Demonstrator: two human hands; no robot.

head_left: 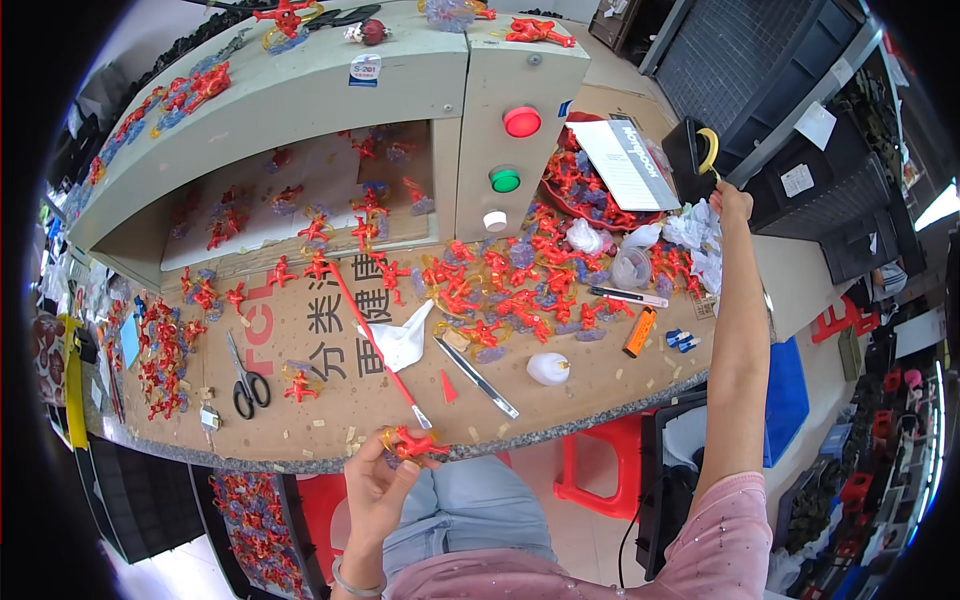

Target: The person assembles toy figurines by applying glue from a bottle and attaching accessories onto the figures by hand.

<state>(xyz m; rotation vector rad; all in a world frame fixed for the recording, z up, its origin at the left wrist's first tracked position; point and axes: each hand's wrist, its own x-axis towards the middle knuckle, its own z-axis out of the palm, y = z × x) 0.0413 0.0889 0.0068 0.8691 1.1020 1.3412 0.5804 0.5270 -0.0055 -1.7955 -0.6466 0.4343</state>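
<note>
My left hand (pixel 380 490) is at the table's front edge. Its thumb and fingers pinch a small red toy figure (pixel 408 444) with yellow and purple translucent parts. My right arm stretches to the far right, where my right hand (pixel 733 204) is closed at the lower end of the yellow tape (pixel 708 150). That tape sits on a black tape dispenser (pixel 686 160). A red-handled brush (pixel 375 345) lies just beyond the figure in my left hand, beside a crumpled white tissue (pixel 402 338). Many similar figures (pixel 520 300) lie heaped across the cardboard-covered table (pixel 270 425).
A grey machine (pixel 505 90) with red and green buttons and an arched opening stands at the back. On the table lie scissors (pixel 247 380), a craft knife (pixel 478 378), a white bottle (pixel 548 369) and an orange box (pixel 640 331). Red stools (pixel 600 465) stand below.
</note>
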